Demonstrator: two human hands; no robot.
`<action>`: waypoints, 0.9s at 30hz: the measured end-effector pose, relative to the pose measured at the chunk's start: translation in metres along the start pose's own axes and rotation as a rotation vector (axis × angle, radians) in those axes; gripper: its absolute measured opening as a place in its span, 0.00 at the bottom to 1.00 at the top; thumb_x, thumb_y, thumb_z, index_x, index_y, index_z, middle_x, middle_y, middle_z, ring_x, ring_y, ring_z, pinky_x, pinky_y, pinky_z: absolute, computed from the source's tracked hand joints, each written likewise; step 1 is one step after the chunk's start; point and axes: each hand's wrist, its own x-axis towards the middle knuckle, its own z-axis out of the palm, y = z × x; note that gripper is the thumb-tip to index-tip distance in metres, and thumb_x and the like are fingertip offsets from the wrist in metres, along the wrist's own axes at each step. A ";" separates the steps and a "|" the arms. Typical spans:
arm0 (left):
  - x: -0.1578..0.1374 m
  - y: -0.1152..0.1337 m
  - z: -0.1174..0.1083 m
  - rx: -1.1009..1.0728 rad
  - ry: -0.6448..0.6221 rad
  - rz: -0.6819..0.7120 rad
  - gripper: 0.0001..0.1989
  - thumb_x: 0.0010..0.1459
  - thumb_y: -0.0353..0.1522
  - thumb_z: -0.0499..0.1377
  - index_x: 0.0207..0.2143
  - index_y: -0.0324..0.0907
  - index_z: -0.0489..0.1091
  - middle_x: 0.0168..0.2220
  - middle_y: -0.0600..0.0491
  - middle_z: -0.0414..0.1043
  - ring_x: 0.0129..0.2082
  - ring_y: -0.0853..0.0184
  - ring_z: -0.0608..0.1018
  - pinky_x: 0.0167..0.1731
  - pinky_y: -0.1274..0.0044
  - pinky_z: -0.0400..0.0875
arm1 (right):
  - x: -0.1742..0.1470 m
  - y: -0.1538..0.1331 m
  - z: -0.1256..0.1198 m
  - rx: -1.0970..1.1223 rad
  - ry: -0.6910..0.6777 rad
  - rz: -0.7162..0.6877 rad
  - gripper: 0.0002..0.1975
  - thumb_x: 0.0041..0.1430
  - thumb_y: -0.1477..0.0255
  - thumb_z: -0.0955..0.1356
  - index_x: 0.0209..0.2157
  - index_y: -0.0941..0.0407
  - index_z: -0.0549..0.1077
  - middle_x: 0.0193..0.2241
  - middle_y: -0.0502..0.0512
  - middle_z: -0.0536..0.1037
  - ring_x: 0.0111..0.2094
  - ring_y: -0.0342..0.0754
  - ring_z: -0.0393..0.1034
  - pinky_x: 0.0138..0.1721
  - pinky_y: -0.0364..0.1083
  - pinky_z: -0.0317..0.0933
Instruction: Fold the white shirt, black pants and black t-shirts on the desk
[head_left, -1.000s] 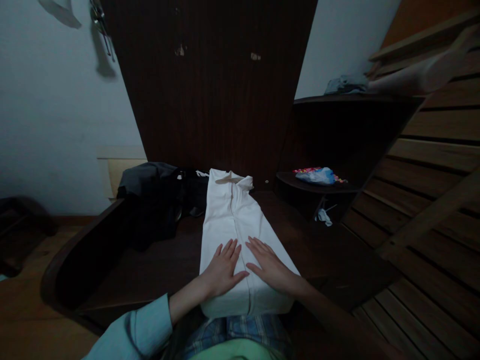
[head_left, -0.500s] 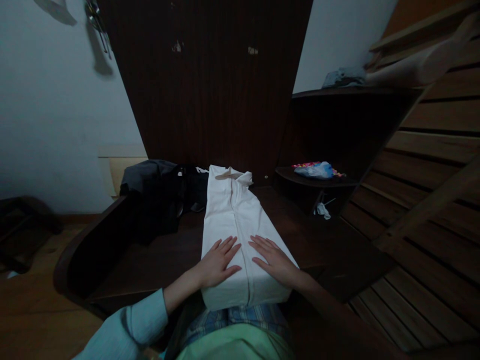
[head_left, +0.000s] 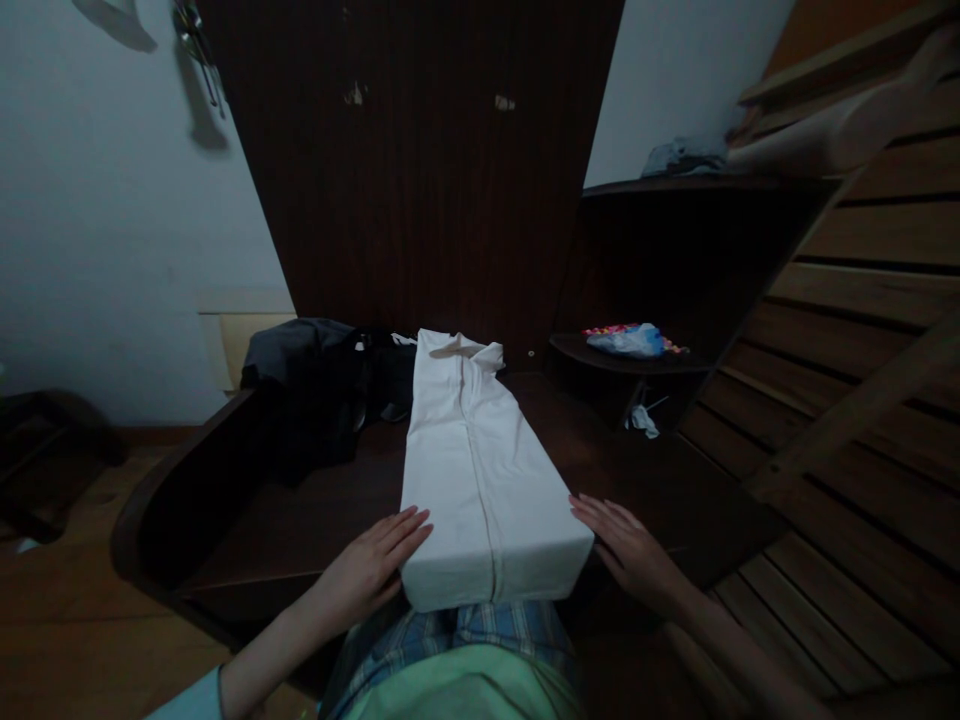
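Observation:
A white garment, with a collar-like fold at its far end and a seam down its middle, lies lengthwise on the dark wooden bench. Its near end hangs over the front edge, close to my lap. My left hand rests at the garment's left edge near that end, fingertips on the cloth and fingers stretched out. At the opposite edge, my right hand touches the right side with fingers extended. Neither hand grips the cloth. The left thumb is partly hidden below the hand.
Dark clothing is heaped on the bench's left side by the curved armrest. On the right, a small shelf carries a plastic bag. Wooden slats rise at far right. A dark panel stands behind.
Both hands have slid outward from the middle of the garment, the left one to its left edge and the right one to its right edge. The garment stays in place.

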 end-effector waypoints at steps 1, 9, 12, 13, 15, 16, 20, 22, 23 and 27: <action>0.002 0.002 0.001 0.031 0.024 -0.004 0.33 0.52 0.25 0.50 0.60 0.48 0.45 0.60 0.51 0.51 0.59 0.61 0.56 0.55 0.67 0.56 | 0.001 0.001 0.003 -0.035 0.033 -0.020 0.25 0.56 0.76 0.59 0.56 0.52 0.57 0.55 0.55 0.62 0.57 0.47 0.53 0.54 0.53 0.53; 0.001 0.003 -0.007 0.176 0.044 0.133 0.31 0.56 0.31 0.51 0.60 0.55 0.43 0.60 0.52 0.52 0.58 0.59 0.58 0.52 0.68 0.58 | 0.009 -0.006 0.013 -0.193 0.212 -0.296 0.27 0.52 0.79 0.60 0.54 0.48 0.61 0.53 0.56 0.65 0.56 0.52 0.54 0.51 0.56 0.52; -0.001 -0.001 -0.006 0.205 0.022 0.183 0.31 0.56 0.34 0.52 0.60 0.53 0.43 0.60 0.51 0.51 0.58 0.56 0.57 0.53 0.65 0.56 | 0.014 -0.008 0.004 -0.155 0.075 -0.386 0.29 0.51 0.79 0.60 0.55 0.47 0.58 0.54 0.55 0.63 0.56 0.50 0.53 0.53 0.54 0.51; -0.001 -0.003 -0.005 0.204 0.019 0.201 0.31 0.56 0.35 0.52 0.60 0.51 0.43 0.60 0.49 0.51 0.58 0.56 0.57 0.53 0.65 0.56 | 0.016 -0.009 0.000 -0.128 0.014 -0.398 0.29 0.51 0.77 0.61 0.56 0.48 0.57 0.55 0.55 0.62 0.56 0.50 0.53 0.53 0.54 0.51; -0.003 -0.005 -0.002 0.178 0.016 0.252 0.31 0.57 0.37 0.51 0.60 0.46 0.43 0.60 0.47 0.52 0.58 0.56 0.57 0.54 0.65 0.55 | 0.019 -0.009 -0.011 -0.060 -0.088 -0.407 0.30 0.51 0.72 0.62 0.57 0.51 0.55 0.56 0.58 0.60 0.57 0.52 0.52 0.53 0.53 0.51; -0.004 -0.005 -0.001 0.149 0.014 0.287 0.30 0.57 0.38 0.50 0.60 0.45 0.44 0.59 0.47 0.53 0.58 0.57 0.58 0.54 0.66 0.54 | 0.020 -0.009 -0.016 -0.021 -0.121 -0.412 0.31 0.51 0.70 0.63 0.58 0.51 0.54 0.57 0.59 0.59 0.57 0.53 0.52 0.53 0.54 0.51; -0.003 -0.003 0.001 -0.124 0.060 0.318 0.21 0.59 0.38 0.47 0.54 0.44 0.58 0.54 0.49 0.62 0.54 0.59 0.63 0.52 0.70 0.58 | 0.028 -0.012 -0.026 0.177 -0.111 -0.413 0.26 0.52 0.66 0.64 0.55 0.52 0.60 0.52 0.60 0.66 0.53 0.53 0.57 0.51 0.54 0.53; 0.004 -0.001 0.001 -0.385 0.130 0.132 0.19 0.59 0.39 0.45 0.45 0.42 0.68 0.47 0.48 0.71 0.47 0.59 0.70 0.46 0.72 0.64 | 0.037 -0.014 -0.023 0.349 -0.032 -0.300 0.17 0.54 0.66 0.63 0.46 0.53 0.70 0.45 0.60 0.73 0.47 0.52 0.65 0.47 0.53 0.57; 0.010 -0.002 0.001 -0.539 0.163 -0.008 0.20 0.59 0.40 0.44 0.39 0.40 0.71 0.41 0.48 0.74 0.42 0.59 0.74 0.41 0.73 0.67 | 0.044 -0.015 -0.019 0.458 0.004 -0.187 0.14 0.54 0.66 0.63 0.39 0.54 0.74 0.39 0.60 0.76 0.41 0.51 0.68 0.43 0.51 0.60; 0.043 -0.021 0.003 -1.140 0.189 -0.567 0.19 0.52 0.43 0.50 0.22 0.37 0.69 0.20 0.52 0.71 0.22 0.66 0.73 0.23 0.77 0.67 | 0.079 -0.009 -0.006 0.851 0.025 0.429 0.22 0.51 0.58 0.61 0.17 0.58 0.73 0.19 0.57 0.75 0.23 0.51 0.68 0.25 0.47 0.61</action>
